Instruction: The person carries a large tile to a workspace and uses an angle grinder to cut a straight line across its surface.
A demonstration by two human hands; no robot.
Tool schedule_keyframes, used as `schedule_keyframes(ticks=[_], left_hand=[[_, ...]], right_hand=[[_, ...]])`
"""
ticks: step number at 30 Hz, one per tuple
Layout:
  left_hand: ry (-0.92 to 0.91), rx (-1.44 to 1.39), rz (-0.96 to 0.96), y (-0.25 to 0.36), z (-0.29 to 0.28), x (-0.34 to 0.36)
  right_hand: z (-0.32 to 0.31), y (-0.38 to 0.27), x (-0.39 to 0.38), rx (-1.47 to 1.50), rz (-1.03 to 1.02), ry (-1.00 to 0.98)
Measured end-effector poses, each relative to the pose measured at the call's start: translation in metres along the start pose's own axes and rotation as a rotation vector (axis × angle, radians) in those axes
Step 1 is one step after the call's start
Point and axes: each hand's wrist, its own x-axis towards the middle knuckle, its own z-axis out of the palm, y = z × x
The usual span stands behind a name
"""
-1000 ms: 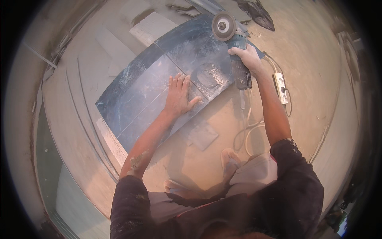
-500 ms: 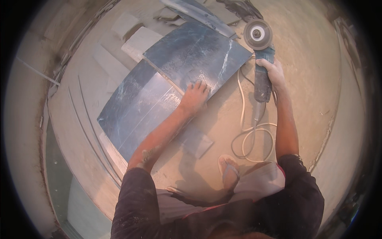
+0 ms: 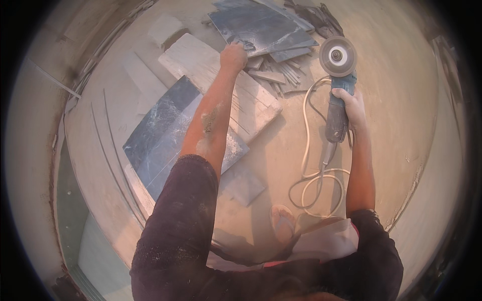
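My right hand (image 3: 354, 109) is wrapped round the body of a blue and black angle grinder (image 3: 335, 114), its round disc facing up at the far end. Stretched far forward, my left hand (image 3: 233, 56) grips the near left edge of a dark blue marbled tile (image 3: 261, 26); its fingertips are partly hidden. That tile lies over other pieces at the back. Another dark blue tile (image 3: 163, 133) rests nearer, partly covered by my left forearm. Between them a pale, dusty, scored slab (image 3: 246, 108) shows.
A cream cable (image 3: 305, 145) loops on the dusty floor beside the grinder. Thin offcut strips (image 3: 286, 72) lie by the back tiles. Pale slabs (image 3: 143, 75) are at the left, a small grey tile piece (image 3: 243, 185) near my sandalled foot (image 3: 282, 223), and dark cloth-like material (image 3: 319, 20) at the back.
My left hand has moved forward, shifting the upper dark tile away from the nearer one onto the back pieces. The pale slab beneath is uncovered. The grinder has shifted slightly right and nearer.
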Motion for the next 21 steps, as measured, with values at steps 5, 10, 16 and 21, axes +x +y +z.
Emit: schedule_keyframes(ticks=[5, 10, 16, 21], left_hand=[[0.006, -0.117, -0.069, -0.034, -0.019, 0.014], [-0.169, 0.109, -0.367, -0.225, -0.034, -0.057], [-0.502, -0.076, -0.603, -0.346, -0.034, -0.177], [-0.379, -0.161, -0.637, -0.342, -0.053, -0.196]], right_hand=[[-0.014, 0.010, -0.001, -0.052, 0.038, -0.025], [0.000, 0.007, -0.008, -0.027, 0.085, -0.041], [0.014, -0.011, -0.017, -0.025, 0.048, -0.072], [0.035, -0.019, -0.030, -0.092, 0.008, -0.131]])
